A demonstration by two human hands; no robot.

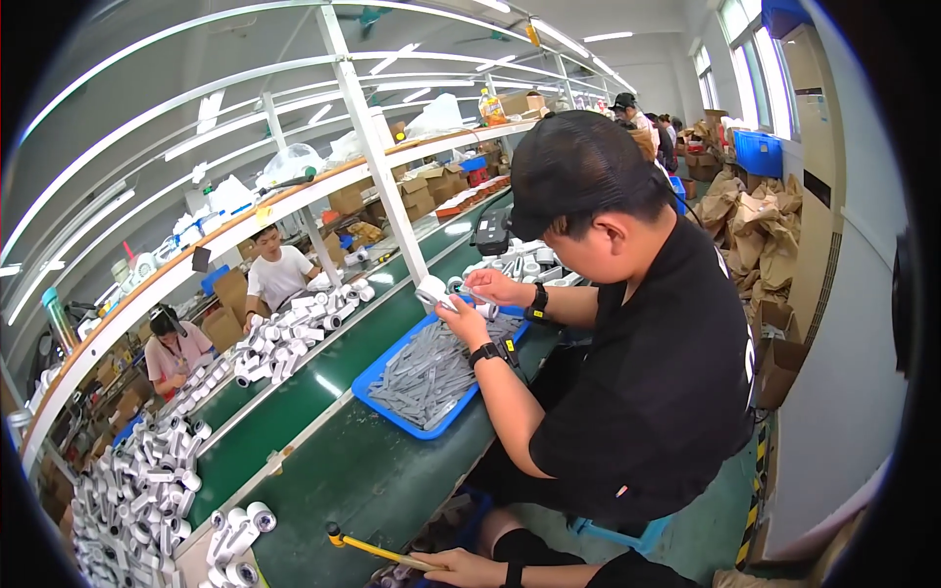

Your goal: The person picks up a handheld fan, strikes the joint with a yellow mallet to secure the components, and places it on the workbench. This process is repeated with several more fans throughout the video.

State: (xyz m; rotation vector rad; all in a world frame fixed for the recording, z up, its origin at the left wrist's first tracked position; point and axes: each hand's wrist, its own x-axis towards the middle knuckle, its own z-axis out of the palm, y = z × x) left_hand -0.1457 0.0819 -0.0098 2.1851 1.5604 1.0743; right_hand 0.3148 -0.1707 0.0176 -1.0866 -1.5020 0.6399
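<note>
At the bottom edge, my right hand [461, 568] is closed around the end of a yellow-handled hammer [382, 552]. Its small dark head points left, over the dark green bench top [338, 490]. A dark band circles my wrist. My left hand is out of the picture. Left of the hammer head lie a few white parts with round, dark-centred ends [240, 534]. A larger heap of similar white and grey parts [142, 490] spreads further left.
Beside me, a co-worker in black [647, 363] handles a white part [434, 291] over a blue tray [368, 392] of grey strips. A green conveyor [294, 392] runs past the bench. Two people [279, 269] work across it. A white post [377, 147] rises beyond.
</note>
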